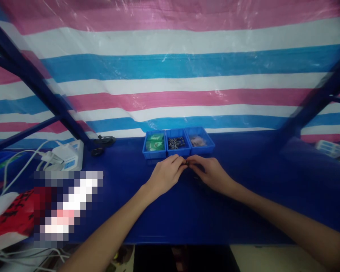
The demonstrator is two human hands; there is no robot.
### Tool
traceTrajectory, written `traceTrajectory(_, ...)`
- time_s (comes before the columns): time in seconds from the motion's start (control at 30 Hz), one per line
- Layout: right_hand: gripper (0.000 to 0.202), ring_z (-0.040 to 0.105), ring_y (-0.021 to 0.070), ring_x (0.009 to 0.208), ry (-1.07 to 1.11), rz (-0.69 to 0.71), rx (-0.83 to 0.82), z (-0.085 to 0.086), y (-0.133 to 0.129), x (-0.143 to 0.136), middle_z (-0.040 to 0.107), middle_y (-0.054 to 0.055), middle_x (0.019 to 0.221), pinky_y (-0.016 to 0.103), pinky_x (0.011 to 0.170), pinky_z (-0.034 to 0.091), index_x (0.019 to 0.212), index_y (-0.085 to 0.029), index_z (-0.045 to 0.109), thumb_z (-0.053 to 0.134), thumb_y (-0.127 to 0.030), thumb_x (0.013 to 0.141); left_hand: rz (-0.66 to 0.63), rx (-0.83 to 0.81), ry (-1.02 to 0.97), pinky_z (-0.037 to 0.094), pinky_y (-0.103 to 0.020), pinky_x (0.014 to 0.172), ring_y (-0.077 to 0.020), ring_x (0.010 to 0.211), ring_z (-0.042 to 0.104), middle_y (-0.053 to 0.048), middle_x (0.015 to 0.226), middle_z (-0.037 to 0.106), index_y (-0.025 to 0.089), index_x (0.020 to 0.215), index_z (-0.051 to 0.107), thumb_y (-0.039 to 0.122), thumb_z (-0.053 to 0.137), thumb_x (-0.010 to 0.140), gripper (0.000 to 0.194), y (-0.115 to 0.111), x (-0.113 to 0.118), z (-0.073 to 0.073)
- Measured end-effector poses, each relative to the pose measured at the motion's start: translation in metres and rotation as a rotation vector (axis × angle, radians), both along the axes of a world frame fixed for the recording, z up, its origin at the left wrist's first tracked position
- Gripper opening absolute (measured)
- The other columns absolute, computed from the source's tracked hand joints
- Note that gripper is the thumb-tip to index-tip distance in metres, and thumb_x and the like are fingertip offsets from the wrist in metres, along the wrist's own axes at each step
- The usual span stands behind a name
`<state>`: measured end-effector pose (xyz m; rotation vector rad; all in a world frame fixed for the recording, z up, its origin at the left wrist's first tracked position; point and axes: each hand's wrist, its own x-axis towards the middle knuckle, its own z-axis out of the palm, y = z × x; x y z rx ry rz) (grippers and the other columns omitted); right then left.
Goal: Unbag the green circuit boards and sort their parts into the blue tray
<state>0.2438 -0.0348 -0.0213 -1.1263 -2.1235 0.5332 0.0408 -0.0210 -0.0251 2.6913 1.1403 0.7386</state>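
Observation:
My left hand (166, 172) and my right hand (211, 172) meet fingertip to fingertip above the blue tabletop (164, 223), just in front of three small blue bins. Pinched between them is a small dark piece (187, 163), mostly covered by the fingers and too small to name. Green flat parts lie in the left bin (154, 155). Many tiny black and silver parts fill the middle bin (179, 152). Pale, pinkish, see-through pieces are heaped in the right bin (203, 149).
At the left stand a white power strip (78, 156) with cables and a red bag (15, 211), beside a pixelated patch. A black cable bundle (104, 140) lies at the back left. Blue frame posts (45, 87) rise on both sides before a striped sheet (170, 68).

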Motion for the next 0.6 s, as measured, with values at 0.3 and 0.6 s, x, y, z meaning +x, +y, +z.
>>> traceTrajectory(0.3,0.015,0.063,0.0149,0.068,0.035,-0.021,-0.088,-0.001,0.0028,0.0026,0.071,0.0,0.081,0.026,0.063,0.043,0.094,-0.021,0.066,0.054,-0.029,0.096,0.01,0.005,-0.094,0.053,-0.03,0.082,-0.0171,0.097,0.064,-0.004,0.111,0.063,0.022,0.119,0.054,0.026,0.041,0.104,0.02,-0.0027,0.0,0.0018)
traceTrajectory(0.6,0.019,0.059,0.014,0.065,0.048,-0.044,-0.053,0.0023,-0.0002,-0.0007,0.067,-0.001,0.076,0.026,0.063,0.043,0.085,-0.021,0.062,0.058,-0.037,0.095,-0.036,0.017,-0.05,0.052,-0.027,0.077,-0.0152,0.09,0.064,-0.004,0.106,0.061,0.02,0.113,0.058,0.023,0.045,0.103,0.017,0.0001,-0.0032,-0.0006)
